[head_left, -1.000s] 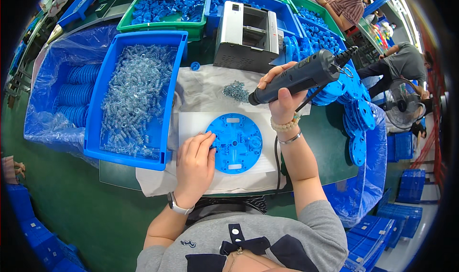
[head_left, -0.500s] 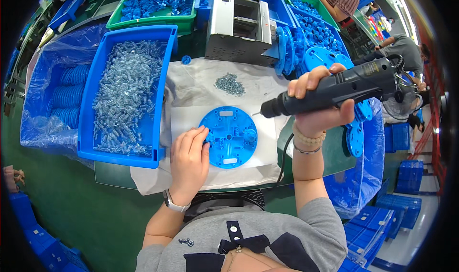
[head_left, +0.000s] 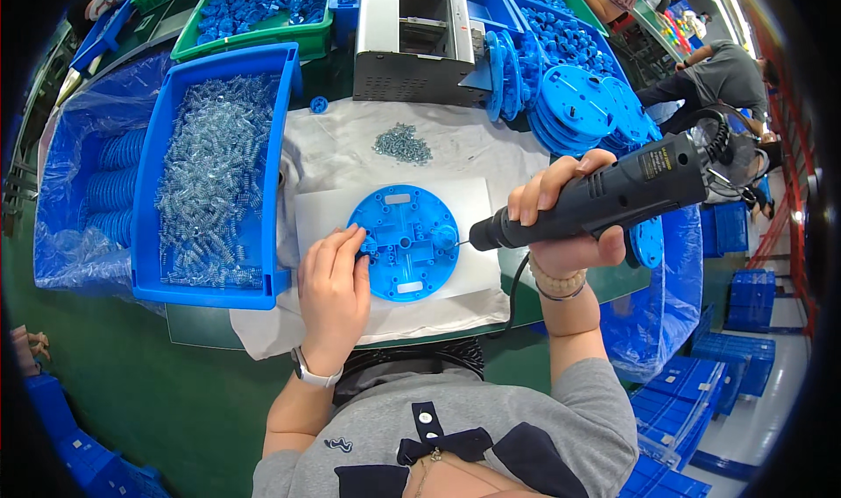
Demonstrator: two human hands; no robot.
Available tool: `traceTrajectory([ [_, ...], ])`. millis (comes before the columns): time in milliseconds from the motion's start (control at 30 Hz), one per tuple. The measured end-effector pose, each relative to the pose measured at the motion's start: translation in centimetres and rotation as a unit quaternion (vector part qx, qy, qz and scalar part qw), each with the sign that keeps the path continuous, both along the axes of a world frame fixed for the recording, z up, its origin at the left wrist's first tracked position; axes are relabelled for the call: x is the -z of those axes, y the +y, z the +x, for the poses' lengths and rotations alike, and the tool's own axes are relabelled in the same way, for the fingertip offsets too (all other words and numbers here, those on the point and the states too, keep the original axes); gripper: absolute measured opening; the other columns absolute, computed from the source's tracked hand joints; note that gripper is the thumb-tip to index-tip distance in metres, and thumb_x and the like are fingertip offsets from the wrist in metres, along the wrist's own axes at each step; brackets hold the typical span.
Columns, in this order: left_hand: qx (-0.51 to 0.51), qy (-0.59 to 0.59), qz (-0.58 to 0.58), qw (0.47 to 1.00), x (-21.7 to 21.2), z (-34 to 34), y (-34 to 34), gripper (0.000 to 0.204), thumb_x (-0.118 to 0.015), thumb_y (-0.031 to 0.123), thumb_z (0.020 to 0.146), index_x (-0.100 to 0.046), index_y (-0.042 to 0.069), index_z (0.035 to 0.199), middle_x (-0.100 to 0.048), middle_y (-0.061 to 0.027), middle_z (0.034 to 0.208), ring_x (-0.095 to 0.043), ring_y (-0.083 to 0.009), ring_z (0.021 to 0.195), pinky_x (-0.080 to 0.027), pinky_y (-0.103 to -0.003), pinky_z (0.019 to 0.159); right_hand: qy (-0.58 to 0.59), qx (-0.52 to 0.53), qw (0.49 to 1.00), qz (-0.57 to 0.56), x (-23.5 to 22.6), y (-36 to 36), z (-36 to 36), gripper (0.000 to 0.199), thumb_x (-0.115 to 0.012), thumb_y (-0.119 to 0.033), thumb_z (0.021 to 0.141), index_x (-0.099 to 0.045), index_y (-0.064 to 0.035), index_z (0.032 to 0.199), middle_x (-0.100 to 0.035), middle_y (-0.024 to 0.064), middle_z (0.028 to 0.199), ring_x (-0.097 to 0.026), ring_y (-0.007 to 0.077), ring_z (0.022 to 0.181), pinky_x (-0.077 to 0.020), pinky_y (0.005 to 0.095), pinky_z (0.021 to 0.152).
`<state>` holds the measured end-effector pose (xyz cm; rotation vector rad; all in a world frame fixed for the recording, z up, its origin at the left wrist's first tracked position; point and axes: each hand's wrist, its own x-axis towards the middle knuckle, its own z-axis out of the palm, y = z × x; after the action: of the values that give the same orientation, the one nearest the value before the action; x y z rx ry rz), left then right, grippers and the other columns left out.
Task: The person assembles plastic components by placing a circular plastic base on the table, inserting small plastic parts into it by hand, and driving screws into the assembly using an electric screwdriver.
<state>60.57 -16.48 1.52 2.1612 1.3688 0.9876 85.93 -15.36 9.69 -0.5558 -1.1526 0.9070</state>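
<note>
A round blue plastic plate (head_left: 406,266) with moulded ribs and posts lies flat before me. My left hand (head_left: 335,288) holds its left edge, fingertips pressed on a small raised part there. My right hand (head_left: 568,256) is wrapped round a black electric screwdriver (head_left: 626,191), held nearly level and pointing left. The thin bit reaches the plate's right edge, beside a round raised part (head_left: 444,237); whether it touches cannot be made out. Beyond the plate is a small heap of metal screws (head_left: 403,144).
At left, a blue tray (head_left: 140,191) holds many springs (head_left: 213,183). A grey metal machine (head_left: 416,77) stands at the back. Stacked blue discs (head_left: 569,104) sit at back right, near bins of small blue parts (head_left: 565,44). The screwdriver's cord hangs beside my right wrist. Other people are farther off.
The screwdriver has come left and nearer to me, its bit now at the plate's right edge. My left hand keeps its hold on the plate. The whole view has shifted slightly.
</note>
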Motion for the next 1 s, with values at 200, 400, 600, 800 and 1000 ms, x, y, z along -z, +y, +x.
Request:
traceTrajectory([
  [200, -0.001, -0.001, 0.000, 1.000, 0.1, 0.1, 0.0, 0.029, -0.060, 0.004, 0.087, -0.064, 0.001, 0.115, -0.063, -0.0129, 0.116, -0.056, -0.0320, 0.111, -0.042, -0.042, 0.096, -0.021, -0.008, 1.000, -0.001, 0.4, -0.3, -0.2, 0.070, -0.063, -0.062, 0.078, -0.036, -0.0083, 0.112, -0.053, 0.0126, 0.078, -0.060, 0.0226, 0.061, -0.0520, 0.0391, 0.058],
  [400, -0.005, 0.008, 0.012, 1.000, 0.0, 0.1, 0.0, 0.030, -0.062, 0.004, 0.085, -0.065, 0.002, 0.115, -0.063, -0.0107, 0.116, -0.057, -0.0306, 0.110, -0.044, -0.041, 0.094, -0.035, -0.001, 0.999, 0.009, 0.3, -1.0, -0.7, 0.068, -0.068, -0.058, 0.077, -0.036, -0.0081, 0.111, -0.054, 0.0135, 0.079, -0.060, 0.0233, 0.062, -0.0527, 0.0393, 0.060],
  [600, -0.005, 0.011, 0.010, 1.000, 0.2, 0.1, 0.0, 0.030, -0.063, 0.004, 0.085, -0.065, 0.002, 0.115, -0.063, -0.0107, 0.115, -0.057, -0.0307, 0.110, -0.043, -0.041, 0.095, -0.058, -0.004, 0.998, -0.003, -0.2, -1.4, -1.6, 0.068, -0.072, -0.053, 0.076, -0.036, -0.0071, 0.111, -0.054, 0.0140, 0.078, -0.060, 0.0237, 0.061, -0.0528, 0.0405, 0.060],
  [800, -0.004, 0.008, 0.010, 1.000, 0.2, 0.2, 0.0, 0.029, -0.062, 0.005, 0.086, -0.065, 0.002, 0.115, -0.063, -0.0121, 0.115, -0.057, -0.0316, 0.110, -0.043, -0.042, 0.095, -0.085, -0.035, 0.996, -0.003, -0.5, -1.3, -1.6, 0.066, -0.074, -0.051, 0.075, -0.038, -0.0079, 0.110, -0.055, 0.0135, 0.078, -0.061, 0.0238, 0.063, -0.0529, 0.0404, 0.062],
  [1000, -0.003, 0.003, 0.012, 1.000, 0.0, 0.1, -0.1, 0.029, -0.063, 0.006, 0.087, -0.064, 0.001, 0.115, -0.063, -0.0133, 0.116, -0.057, -0.0322, 0.110, -0.043, -0.042, 0.095, -0.113, -0.046, 0.993, 0.008, -0.5, -1.8, -1.8, 0.071, -0.080, -0.053, 0.070, -0.040, -0.0093, 0.109, -0.056, 0.0119, 0.079, -0.061, 0.0232, 0.065, -0.0532, 0.0400, 0.065],
])
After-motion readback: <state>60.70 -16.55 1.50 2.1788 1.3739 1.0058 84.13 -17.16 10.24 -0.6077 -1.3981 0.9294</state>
